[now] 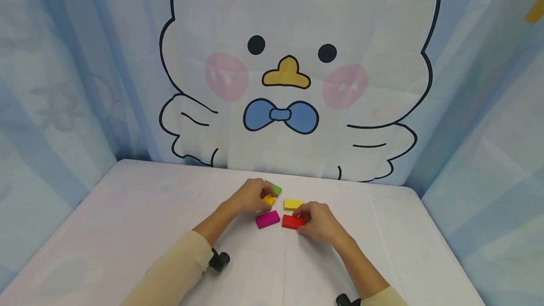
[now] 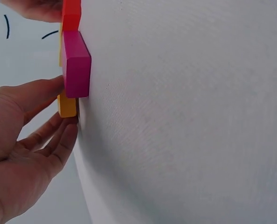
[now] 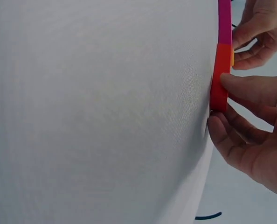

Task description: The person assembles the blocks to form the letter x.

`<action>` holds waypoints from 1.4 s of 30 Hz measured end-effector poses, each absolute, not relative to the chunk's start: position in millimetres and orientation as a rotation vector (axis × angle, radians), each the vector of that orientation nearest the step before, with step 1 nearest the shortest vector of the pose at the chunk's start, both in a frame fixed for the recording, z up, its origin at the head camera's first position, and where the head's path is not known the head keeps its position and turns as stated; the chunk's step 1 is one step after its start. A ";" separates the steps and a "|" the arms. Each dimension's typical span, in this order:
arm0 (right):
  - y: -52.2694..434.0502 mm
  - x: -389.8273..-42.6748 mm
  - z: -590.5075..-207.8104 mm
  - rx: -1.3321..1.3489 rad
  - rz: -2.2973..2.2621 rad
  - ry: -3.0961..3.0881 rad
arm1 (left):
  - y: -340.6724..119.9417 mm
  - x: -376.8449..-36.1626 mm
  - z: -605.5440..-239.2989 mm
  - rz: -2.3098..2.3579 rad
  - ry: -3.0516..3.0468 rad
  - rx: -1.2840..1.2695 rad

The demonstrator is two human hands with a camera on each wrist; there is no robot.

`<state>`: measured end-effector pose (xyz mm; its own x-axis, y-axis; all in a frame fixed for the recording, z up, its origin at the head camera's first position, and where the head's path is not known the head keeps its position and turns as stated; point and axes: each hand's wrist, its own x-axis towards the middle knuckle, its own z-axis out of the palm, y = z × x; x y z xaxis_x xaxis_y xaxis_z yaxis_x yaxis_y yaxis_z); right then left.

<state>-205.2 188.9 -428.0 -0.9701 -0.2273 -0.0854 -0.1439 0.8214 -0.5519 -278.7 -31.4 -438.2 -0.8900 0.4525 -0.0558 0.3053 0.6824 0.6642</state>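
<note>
- red block [image 1: 293, 222]: flat on the tabletop [image 1: 127, 230], right end between thumb and fingers of the right hand [image 1: 319, 222]; that hand is grasping it.
- orange block [image 1: 268, 199]: behind the magenta block, pinched by the left hand [image 1: 251, 196]; partly hidden by the fingers.
- magenta block [image 1: 267, 219]: just beside the red block's left end, slightly angled, in front of the orange one; not gripped.
- yellow block [image 1: 293, 204]: just behind the red block, right hand's fingertips near its right end.
- green block [image 1: 275, 188]: farthest back, partly covered by the left hand; can't tell if touched.
- progress: all five blocks are down in a loose cluster, none stacked; looks partway through arranging. red and magenta are roughly end to end, but spacing and angles are uneven, so straightening seems left.
- writing: no brand or label readable on the blocks; faint marks on the left curtain [image 1: 57, 107], can't be made out.
- around: beige sleeves [image 1: 178, 263], black wrist device [image 1: 220, 259] at the left wrist, backdrop [image 1: 280, 8] behind with a cartoon bird in a blue bow tie [image 1: 280, 114].
</note>
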 end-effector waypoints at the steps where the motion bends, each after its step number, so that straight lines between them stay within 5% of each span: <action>1: 188.5 -204.9 -428.3 -0.287 -0.848 2.856 | -31.8 -277.9 -437.8 1.000 2.676 0.606; 42: 193.1 -201.4 -421.8 -0.167 -0.831 2.859 | -36.7 -223.7 -408.4 1.115 2.617 0.693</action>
